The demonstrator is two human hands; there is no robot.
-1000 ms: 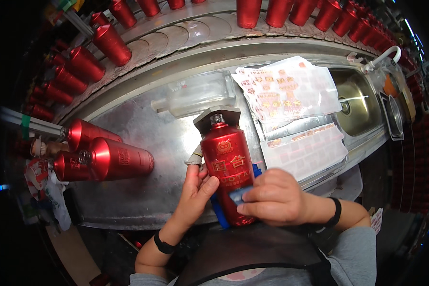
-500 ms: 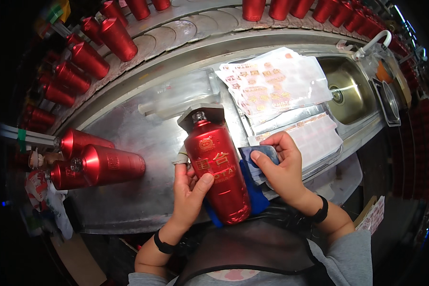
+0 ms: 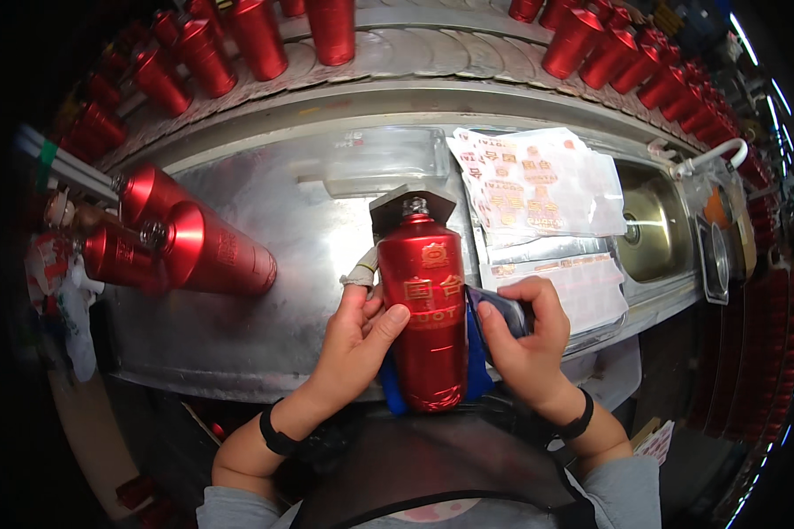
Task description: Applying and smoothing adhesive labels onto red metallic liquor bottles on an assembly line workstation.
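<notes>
A glossy red bottle [image 3: 425, 353] with gold lettering lies in front of me, its neck away from me in a dark angular rest [image 3: 441, 208]. Blue cloth [image 3: 478, 375] shows under its lower part. My left hand [image 3: 357, 339] holds the bottle's left side, thumb on top; a finger wears a pale wrap [image 3: 362, 270]. Between thumb and fingers of my right hand [image 3: 531, 339] is a dark blue flat pad [image 3: 507, 313], its edge against the bottle's right side near the lettering. The far side of the pad is hidden.
Several red bottles [image 3: 216, 251] lean at the left of the metal table [image 3: 265, 348]. Behind, a curved conveyor [image 3: 415, 55] carries more. Printed sheets [image 3: 538, 189] lie right of a clear plastic tray [image 3: 388, 163]. A sink [image 3: 653, 238] with a white faucet [image 3: 715, 160] stands farther right.
My view has shifted, so the bottle now points straighter away. Its lettering has rolled slightly to the right. The pad has tilted more edge-on against the bottle. Conveyor bottles stand at different places.
</notes>
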